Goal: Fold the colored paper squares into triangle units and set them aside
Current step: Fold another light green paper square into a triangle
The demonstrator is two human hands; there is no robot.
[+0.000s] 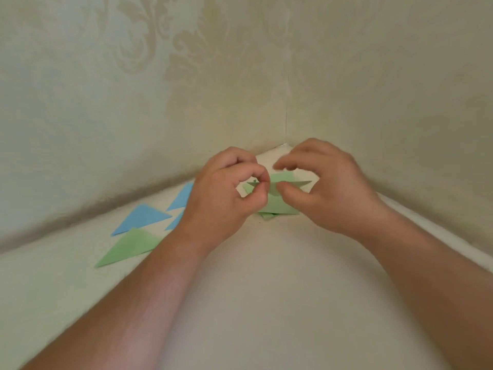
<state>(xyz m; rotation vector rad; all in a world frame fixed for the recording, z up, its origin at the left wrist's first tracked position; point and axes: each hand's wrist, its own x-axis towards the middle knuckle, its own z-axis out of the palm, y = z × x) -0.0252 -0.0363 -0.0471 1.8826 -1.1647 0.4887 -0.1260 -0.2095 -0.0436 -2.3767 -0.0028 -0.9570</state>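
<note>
Green paper [277,202] is held between both hands in the table's [266,289] far corner, its fold line running left to right. It is pinched by the left hand [226,193] and right hand [325,188]. Finished triangles [138,217] are seen leftward.

Single head-worn wide-angle view, looking forward and down, close over a white table [266,289] in a wall corner
</note>
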